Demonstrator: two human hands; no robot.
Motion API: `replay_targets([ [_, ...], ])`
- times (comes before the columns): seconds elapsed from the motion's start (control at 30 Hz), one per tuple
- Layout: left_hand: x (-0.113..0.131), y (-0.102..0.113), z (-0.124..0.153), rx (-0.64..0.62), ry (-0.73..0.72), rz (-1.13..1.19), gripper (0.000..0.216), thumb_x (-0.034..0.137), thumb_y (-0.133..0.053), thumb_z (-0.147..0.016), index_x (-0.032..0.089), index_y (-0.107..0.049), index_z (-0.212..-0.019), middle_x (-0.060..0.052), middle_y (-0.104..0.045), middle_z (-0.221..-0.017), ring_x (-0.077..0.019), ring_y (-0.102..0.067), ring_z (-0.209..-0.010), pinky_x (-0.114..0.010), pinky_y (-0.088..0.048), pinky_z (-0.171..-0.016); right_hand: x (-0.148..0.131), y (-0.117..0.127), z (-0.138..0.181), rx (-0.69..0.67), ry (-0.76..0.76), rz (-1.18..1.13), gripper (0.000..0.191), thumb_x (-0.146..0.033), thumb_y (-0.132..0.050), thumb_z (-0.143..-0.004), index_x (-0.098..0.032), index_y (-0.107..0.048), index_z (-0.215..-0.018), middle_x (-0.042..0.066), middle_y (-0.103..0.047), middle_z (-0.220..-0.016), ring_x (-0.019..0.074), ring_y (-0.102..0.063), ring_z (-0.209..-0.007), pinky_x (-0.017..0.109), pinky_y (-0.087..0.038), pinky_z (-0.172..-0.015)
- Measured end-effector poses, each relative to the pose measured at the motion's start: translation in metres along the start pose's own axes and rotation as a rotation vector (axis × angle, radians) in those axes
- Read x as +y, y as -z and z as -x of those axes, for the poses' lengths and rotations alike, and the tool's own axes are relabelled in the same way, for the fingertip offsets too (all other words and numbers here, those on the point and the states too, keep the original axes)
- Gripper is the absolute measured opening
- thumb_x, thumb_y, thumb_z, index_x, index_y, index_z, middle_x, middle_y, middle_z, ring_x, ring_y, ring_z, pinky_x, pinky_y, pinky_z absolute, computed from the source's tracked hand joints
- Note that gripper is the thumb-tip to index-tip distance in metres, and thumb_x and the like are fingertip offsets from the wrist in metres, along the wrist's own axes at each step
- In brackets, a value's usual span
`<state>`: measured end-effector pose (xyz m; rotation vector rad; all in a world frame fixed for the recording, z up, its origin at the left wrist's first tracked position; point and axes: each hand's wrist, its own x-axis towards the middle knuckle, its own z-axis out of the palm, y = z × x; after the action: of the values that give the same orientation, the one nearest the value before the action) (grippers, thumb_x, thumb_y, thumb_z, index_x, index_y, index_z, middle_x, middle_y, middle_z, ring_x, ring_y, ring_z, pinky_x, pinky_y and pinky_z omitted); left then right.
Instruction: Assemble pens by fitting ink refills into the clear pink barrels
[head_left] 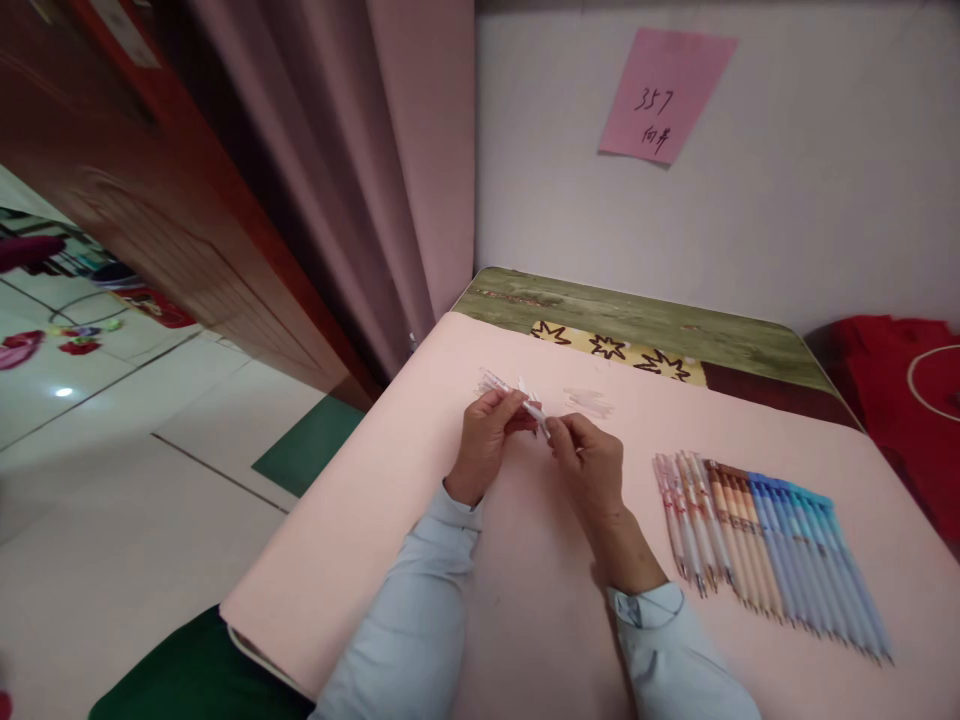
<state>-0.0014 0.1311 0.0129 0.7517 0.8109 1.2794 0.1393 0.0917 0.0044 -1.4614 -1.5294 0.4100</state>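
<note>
Both of my hands meet over the pink table cover point(375, 520). My left hand point(487, 435) is closed around one end of a thin white pen point(534, 410). My right hand point(589, 462) pinches the pen's other end with its fingertips. A few clear pen parts or wrappers point(589, 402) lie on the cover just beyond my hands, and more of them point(491, 382) lie behind my left hand. To the right, several pens point(765, 535) lie side by side in a row, sorted from pink and white through brown to blue.
The table stands against a pale wall with a pink paper note point(664, 95) stuck on it. A green patterned cloth point(645, 325) shows at the table's far edge. A red cloth point(911, 410) lies at the right. A curtain point(352, 180) and tiled floor point(135, 470) are at the left.
</note>
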Motion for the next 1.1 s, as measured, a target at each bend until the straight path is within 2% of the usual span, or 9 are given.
replay_targets([
  [0.1, 0.0009, -0.0001, 0.0003, -0.003, 0.006, -0.005, 0.032, 0.041, -0.078, -0.076, 0.012, -0.067, -0.085, -0.008, -0.075, -0.085, -0.0168, -0.070, -0.074, -0.030, -0.055, -0.072, 0.0008, 0.0007, 0.0004, -0.053, -0.024, 0.010, 0.043, -0.049, -0.046, -0.098, -0.021, -0.070, -0.076, -0.001, -0.066, -0.059, 0.0116, -0.060, -0.052, 0.023, -0.043, -0.057],
  [0.27, 0.0011, 0.0008, -0.0014, 0.029, -0.005, -0.022, 0.033, 0.042, -0.078, -0.076, 0.012, -0.067, -0.083, -0.008, -0.074, -0.082, -0.0166, -0.070, -0.071, -0.029, -0.055, -0.071, 0.0005, -0.0037, -0.0003, 0.044, 0.012, -0.008, 0.033, -0.049, -0.073, -0.079, -0.020, -0.065, -0.094, -0.001, -0.069, -0.073, 0.0129, -0.061, -0.060, 0.023, -0.045, -0.061],
  [0.37, 0.0016, -0.0002, -0.0008, 0.016, -0.008, -0.026, 0.032, 0.042, -0.077, -0.076, 0.012, -0.067, -0.083, -0.008, -0.075, -0.082, -0.0169, -0.070, -0.071, -0.029, -0.055, -0.070, 0.0001, -0.0028, 0.0000, 0.026, 0.016, 0.008, 0.027, -0.048, -0.064, -0.087, -0.020, -0.066, -0.084, 0.000, -0.068, -0.069, 0.0126, -0.060, -0.059, 0.023, -0.044, -0.060],
  [0.53, 0.0028, -0.0012, 0.0007, -0.010, 0.000, -0.036, 0.031, 0.040, -0.077, -0.076, 0.012, -0.067, -0.083, -0.009, -0.075, -0.083, -0.0166, -0.069, -0.070, -0.030, -0.055, -0.070, 0.0000, 0.0007, 0.0003, -0.091, -0.027, 0.047, 0.045, -0.049, -0.044, -0.099, -0.021, -0.069, -0.076, -0.001, -0.065, -0.058, 0.0118, -0.059, -0.052, 0.023, -0.041, -0.056],
  [0.67, 0.0024, -0.0007, 0.0001, 0.018, -0.011, -0.044, 0.033, 0.042, -0.078, -0.075, 0.012, -0.068, -0.083, -0.008, -0.075, -0.081, -0.0171, -0.070, -0.070, -0.030, -0.055, -0.072, 0.0001, -0.0027, -0.0004, -0.010, -0.016, 0.030, 0.035, -0.053, -0.066, -0.084, -0.021, -0.067, -0.098, -0.001, -0.069, -0.070, 0.0132, -0.061, -0.058, 0.024, -0.044, -0.059],
  [0.73, 0.0020, -0.0009, 0.0000, 0.022, -0.008, -0.055, 0.033, 0.043, -0.078, -0.074, 0.012, -0.067, -0.082, -0.008, -0.075, -0.080, -0.0172, -0.070, -0.070, -0.030, -0.055, -0.071, -0.0003, -0.0038, -0.0004, 0.016, 0.007, 0.008, 0.034, -0.051, -0.070, -0.081, -0.021, -0.065, -0.095, 0.000, -0.071, -0.075, 0.0136, -0.063, -0.062, 0.024, -0.046, -0.062],
  [0.83, 0.0019, -0.0017, 0.0005, 0.019, 0.000, -0.064, 0.033, 0.042, -0.078, -0.074, 0.012, -0.067, -0.081, -0.008, -0.074, -0.081, -0.0169, -0.069, -0.070, -0.031, -0.055, -0.072, -0.0010, -0.0020, 0.0000, -0.008, 0.012, 0.030, 0.028, -0.048, -0.061, -0.089, -0.021, -0.067, -0.085, 0.000, -0.070, -0.071, 0.0134, -0.063, -0.061, 0.024, -0.044, -0.062],
  [0.97, 0.0024, -0.0016, 0.0013, -0.024, 0.004, -0.073, 0.033, 0.043, -0.077, -0.076, 0.011, -0.068, -0.083, -0.009, -0.075, -0.084, -0.0165, -0.069, -0.071, -0.031, -0.056, -0.072, -0.0014, 0.0014, 0.0001, -0.115, -0.025, 0.082, 0.042, -0.047, -0.045, -0.099, -0.021, -0.068, -0.075, -0.001, -0.066, -0.060, 0.0123, -0.060, -0.053, 0.024, -0.039, -0.056],
  [1.1, 0.0012, -0.0008, 0.0006, 0.024, 0.002, -0.058, 0.033, 0.042, -0.079, -0.074, 0.012, -0.067, -0.082, -0.007, -0.074, -0.080, -0.0165, -0.069, -0.070, -0.031, -0.055, -0.072, -0.0006, -0.0014, -0.0006, -0.041, -0.034, 0.073, 0.033, -0.054, -0.065, -0.086, -0.022, -0.068, -0.092, -0.001, -0.070, -0.069, 0.0134, -0.062, -0.058, 0.024, -0.042, -0.059],
])
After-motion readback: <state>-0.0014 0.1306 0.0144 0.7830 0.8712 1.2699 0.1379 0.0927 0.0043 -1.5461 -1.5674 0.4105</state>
